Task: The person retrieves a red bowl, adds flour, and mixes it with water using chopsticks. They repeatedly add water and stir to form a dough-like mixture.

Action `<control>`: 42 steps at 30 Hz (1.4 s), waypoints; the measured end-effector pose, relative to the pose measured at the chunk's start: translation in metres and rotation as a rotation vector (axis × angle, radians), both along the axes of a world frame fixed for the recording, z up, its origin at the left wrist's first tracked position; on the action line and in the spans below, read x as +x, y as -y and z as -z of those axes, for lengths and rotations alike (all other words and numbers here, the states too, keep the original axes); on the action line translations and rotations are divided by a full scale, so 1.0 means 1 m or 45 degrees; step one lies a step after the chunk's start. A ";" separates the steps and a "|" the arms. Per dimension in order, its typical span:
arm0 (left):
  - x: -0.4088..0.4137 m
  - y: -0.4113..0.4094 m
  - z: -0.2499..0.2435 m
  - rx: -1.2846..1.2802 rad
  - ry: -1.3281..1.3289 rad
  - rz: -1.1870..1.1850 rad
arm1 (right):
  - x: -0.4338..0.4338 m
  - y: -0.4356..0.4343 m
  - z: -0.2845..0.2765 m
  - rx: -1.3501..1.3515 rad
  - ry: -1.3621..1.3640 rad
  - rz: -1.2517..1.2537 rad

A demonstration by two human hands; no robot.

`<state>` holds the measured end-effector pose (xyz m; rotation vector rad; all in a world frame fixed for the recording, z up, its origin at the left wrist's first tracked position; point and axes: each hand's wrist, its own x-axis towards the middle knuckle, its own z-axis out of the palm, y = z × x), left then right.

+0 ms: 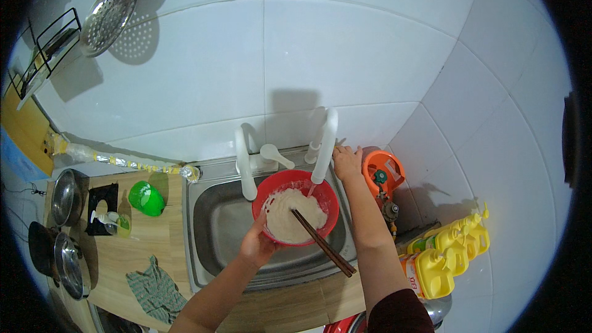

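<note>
My left hand (259, 243) grips the near left side of a red bowl (329, 194) above the stainless steel sink (217, 240). Inside the bowl lies a pale, wet, dough-like mixture (282, 222). A pair of brown chopsticks (322, 242) stands in it, leaning out over the near right rim. A thin stream of water runs from the right white faucet (327, 145) into the bowl. Behind that faucet's right side, my right hand (348, 162) reaches to the sink's back right corner; its fingertips are partly hidden, and whether they hold anything is unclear.
A second white faucet (245, 164) with a lever handle (277, 156) stands to the left. An orange gas cylinder top (384, 171) and yellow detergent jugs (434, 273) are on the right. The left counter holds a green cup (146, 198), a cloth (156, 289) and metal pots (71, 266).
</note>
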<state>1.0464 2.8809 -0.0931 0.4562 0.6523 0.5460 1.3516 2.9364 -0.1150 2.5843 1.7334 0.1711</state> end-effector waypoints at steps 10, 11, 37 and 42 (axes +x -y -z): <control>0.000 0.000 -0.004 0.015 -0.044 -0.013 | 0.012 -0.016 0.026 0.231 -0.105 0.118; 0.000 0.001 -0.003 0.024 -0.049 -0.003 | 0.017 -0.019 0.031 0.320 -0.134 0.092; -0.047 0.034 0.014 -0.053 0.099 -0.133 | -0.100 0.168 -0.070 0.558 -0.979 -0.001; -0.095 0.067 0.009 -0.056 0.017 -0.148 | -0.184 0.248 -0.103 0.158 -0.928 -0.469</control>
